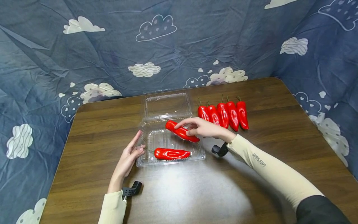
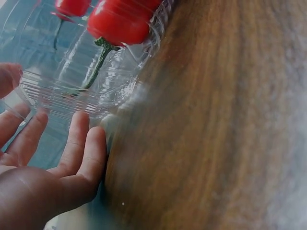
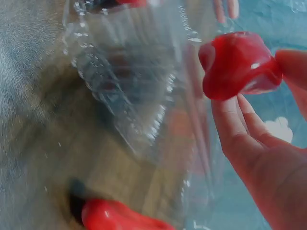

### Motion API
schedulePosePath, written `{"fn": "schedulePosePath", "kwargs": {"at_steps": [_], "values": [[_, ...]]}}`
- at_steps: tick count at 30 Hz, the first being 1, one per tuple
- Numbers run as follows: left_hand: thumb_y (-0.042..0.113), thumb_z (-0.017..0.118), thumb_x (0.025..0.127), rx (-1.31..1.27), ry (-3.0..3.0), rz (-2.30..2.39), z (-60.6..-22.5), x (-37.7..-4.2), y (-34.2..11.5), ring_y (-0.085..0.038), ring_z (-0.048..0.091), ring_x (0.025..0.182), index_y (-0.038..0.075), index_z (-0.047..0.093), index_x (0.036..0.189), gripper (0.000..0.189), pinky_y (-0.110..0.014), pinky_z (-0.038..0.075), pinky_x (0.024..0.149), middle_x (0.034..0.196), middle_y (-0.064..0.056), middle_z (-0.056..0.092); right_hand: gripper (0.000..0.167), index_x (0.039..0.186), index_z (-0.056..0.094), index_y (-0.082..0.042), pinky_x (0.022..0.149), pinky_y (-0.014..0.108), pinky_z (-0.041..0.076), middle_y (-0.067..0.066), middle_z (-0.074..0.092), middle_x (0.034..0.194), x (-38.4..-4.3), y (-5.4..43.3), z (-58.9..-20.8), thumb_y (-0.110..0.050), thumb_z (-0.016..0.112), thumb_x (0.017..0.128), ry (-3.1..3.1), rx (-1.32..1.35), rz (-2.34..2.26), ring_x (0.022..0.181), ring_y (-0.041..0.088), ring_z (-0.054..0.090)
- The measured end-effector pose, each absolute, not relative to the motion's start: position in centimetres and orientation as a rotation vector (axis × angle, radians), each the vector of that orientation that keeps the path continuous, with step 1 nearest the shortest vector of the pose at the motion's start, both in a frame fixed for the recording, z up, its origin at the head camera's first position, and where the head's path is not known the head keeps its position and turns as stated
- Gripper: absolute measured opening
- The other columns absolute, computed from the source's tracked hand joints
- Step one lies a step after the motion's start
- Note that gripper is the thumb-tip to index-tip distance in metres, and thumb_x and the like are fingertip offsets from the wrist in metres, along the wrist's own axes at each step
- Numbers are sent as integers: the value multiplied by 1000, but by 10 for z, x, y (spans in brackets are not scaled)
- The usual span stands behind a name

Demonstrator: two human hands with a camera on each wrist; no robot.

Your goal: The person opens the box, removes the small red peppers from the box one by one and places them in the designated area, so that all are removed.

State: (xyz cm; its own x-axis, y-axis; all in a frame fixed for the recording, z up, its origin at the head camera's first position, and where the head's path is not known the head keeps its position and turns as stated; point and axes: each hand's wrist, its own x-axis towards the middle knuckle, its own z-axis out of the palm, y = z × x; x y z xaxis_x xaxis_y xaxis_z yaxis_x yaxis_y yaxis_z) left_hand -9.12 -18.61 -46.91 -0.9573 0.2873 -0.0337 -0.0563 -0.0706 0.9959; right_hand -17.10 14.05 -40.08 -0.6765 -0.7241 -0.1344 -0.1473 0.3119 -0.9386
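Note:
My right hand (image 1: 205, 127) pinches a red chili pepper (image 1: 179, 130) between thumb and fingers, slanted over the back right of a clear plastic clamshell box (image 1: 167, 164). The right wrist view shows this pepper's end close up (image 3: 240, 64). Lying crosswise in the front of the box is another red pepper (image 1: 171, 154); its green stem (image 2: 98, 67) points toward the left wall. At that left wall is my left hand (image 1: 128, 157), fingers extended, fingertips right at the ribbed edge. The box's lid (image 1: 167, 107) lies folded open at the back.
Several red peppers (image 1: 232, 115) lie side by side right of the box, stems pointing away. All this sits on a brown wooden table (image 1: 100, 130) with rounded corners. Behind it hangs a blue cloth (image 1: 195, 40) with cloud prints. Black wrist mounts (image 1: 220, 150) are on both arms.

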Motion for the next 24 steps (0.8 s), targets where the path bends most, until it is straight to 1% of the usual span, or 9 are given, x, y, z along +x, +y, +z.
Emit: {"fn": "schedulePosePath", "kwargs": {"at_steps": [3,6,7,8,10,13,16,21,24], "values": [[-3,44,95,253,1971,2118,-469,-91,-186,-38,39,122,6,16,153,65,-27,43,96,159,-10,11,44,130,59,-11,53,29,37,11,54,114,-172,150,-395,5,52,89,2033,-752,-1424,58,24,37],[-2,44,95,254,1979,2111,-469,-91,-186,-39,38,123,7,16,153,65,-27,44,95,159,-10,10,45,132,57,-11,65,34,45,10,53,123,-171,160,-391,3,54,89,2072,-739,-1445,78,27,49],[-2,44,95,253,1982,2110,-469,-91,-185,-39,38,123,7,16,153,65,-27,44,95,159,-11,11,45,132,57,-11,69,35,46,9,53,126,-171,164,-390,2,55,89,2090,-732,-1448,86,28,51],[-3,44,95,251,1983,2110,-469,-91,-185,-39,38,123,6,16,153,65,-27,44,95,159,-11,11,45,133,56,-12,74,36,47,8,51,130,-171,168,-390,1,55,89,2105,-723,-1450,95,28,50],[-3,44,96,253,1988,2110,-470,-90,-185,-38,39,122,6,16,153,65,-27,44,95,158,-12,10,46,134,56,-13,86,41,46,7,48,136,-170,175,-389,0,56,90,2124,-694,-1458,115,29,44],[-3,44,96,248,1984,2114,-471,-90,-186,-37,39,122,6,16,153,65,-27,44,95,158,-12,11,46,134,55,-12,89,44,45,8,47,137,-170,185,-391,-2,57,90,2137,-654,-1471,118,32,44],[-3,44,95,252,1979,2115,-471,-90,-186,-38,39,123,6,16,153,65,-27,44,95,158,-12,10,46,135,54,-11,91,45,44,10,47,137,-170,195,-393,-4,58,90,2164,-629,-1471,118,34,44],[-3,44,95,264,1976,2117,-471,-91,-186,-41,36,124,6,15,153,65,-27,44,95,159,-11,9,46,136,53,-13,92,45,43,10,48,136,-171,209,-394,-5,58,91,2231,-603,-1445,123,31,41],[-3,44,95,260,1978,2118,-472,-92,-186,-41,36,124,6,15,153,65,-27,44,95,159,-12,9,46,136,53,-11,93,46,43,12,50,134,-172,216,-394,-4,58,90,2256,-602,-1448,122,32,42]]}}
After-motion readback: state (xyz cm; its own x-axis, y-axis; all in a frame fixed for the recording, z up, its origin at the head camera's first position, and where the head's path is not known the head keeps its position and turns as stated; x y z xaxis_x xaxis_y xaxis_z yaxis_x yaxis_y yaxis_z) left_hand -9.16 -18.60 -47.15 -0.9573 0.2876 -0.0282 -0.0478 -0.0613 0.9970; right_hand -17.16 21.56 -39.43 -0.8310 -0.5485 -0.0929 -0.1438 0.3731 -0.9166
